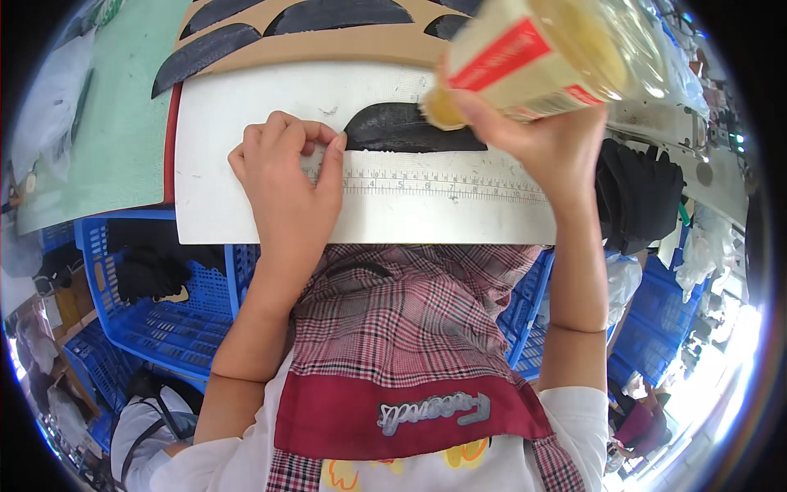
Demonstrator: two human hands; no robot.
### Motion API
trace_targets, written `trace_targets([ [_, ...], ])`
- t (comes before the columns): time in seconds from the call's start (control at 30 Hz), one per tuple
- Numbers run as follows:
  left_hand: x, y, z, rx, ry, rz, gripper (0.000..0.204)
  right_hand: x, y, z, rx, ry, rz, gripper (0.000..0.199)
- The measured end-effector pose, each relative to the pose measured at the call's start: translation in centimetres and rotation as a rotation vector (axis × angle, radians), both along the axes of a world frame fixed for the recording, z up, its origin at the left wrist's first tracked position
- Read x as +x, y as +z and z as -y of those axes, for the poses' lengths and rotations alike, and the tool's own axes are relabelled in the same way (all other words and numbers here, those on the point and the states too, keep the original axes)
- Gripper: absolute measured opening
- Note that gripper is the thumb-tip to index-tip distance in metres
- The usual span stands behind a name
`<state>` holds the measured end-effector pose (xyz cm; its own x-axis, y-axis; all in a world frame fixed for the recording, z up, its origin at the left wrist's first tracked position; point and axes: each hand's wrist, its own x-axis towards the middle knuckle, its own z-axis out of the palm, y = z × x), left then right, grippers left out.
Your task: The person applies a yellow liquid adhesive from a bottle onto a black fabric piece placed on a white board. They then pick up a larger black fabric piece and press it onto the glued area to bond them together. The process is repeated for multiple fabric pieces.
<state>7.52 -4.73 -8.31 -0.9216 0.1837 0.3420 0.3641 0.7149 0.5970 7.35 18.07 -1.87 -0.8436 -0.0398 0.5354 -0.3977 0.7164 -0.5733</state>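
Observation:
A black half-moon piece (pixel 381 129) lies flat on the white board (pixel 246 205), its straight edge toward me, just beyond a printed ruler scale (pixel 447 185). My left hand (pixel 291 168) pinches the left tip of this piece between thumb and forefinger. In my right hand (pixel 541 143) is a clear plastic bottle (pixel 525 61) with a cream and red label and yellowish contents. The bottle is tipped over, its yellowish mouth low over the right part of the piece; whether they touch I cannot tell. Motion blurs the bottle slightly.
Beyond the board, several similar black pieces (pixel 336 15) lie on brown cardboard (pixel 303 47). A green tabletop (pixel 123 131) is at left. Dark folded items (pixel 635 193) sit at right. Blue crates (pixel 164 328) stand below the table edge. Other people (pixel 152 426) are at the lower edges.

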Motion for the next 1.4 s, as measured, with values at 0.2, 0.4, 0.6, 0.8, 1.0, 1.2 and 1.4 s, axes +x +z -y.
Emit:
trace_targets([
  [0.2,-0.2,0.0,0.4,-0.026,-0.018,0.003,0.008,3.8,0.4,-6.4,-0.072,-0.289,0.084,0.044],
  [0.4,-0.1,0.8,1.4,-0.011,-0.049,0.009,0.023,6.4,-0.7,-3.4,-1.213,0.053,0.074,0.08],
  [0.6,1.4,0.6,0.1,-0.225,-0.008,-0.186,0.038,8.0,-4.8,0.4,-1.171,0.038,0.178,0.089],
  [0.8,2.0,0.5,-0.3,-0.242,0.022,-0.239,0.032,8.2,-5.9,1.2,-1.239,0.016,0.161,0.089],
  [1.0,1.5,0.5,0.1,-0.117,0.007,-0.221,0.023,8.5,-5.5,1.9,-1.263,0.009,0.165,0.089],
  [1.2,1.3,0.9,0.1,0.122,-0.011,0.043,0.02,8.7,-5.4,1.8,-1.269,0.007,0.139,0.09],
  [1.4,0.3,2.0,0.6,0.363,0.037,0.377,0.014,9.1,-5.5,1.4,-1.266,-0.008,0.101,0.089],
])
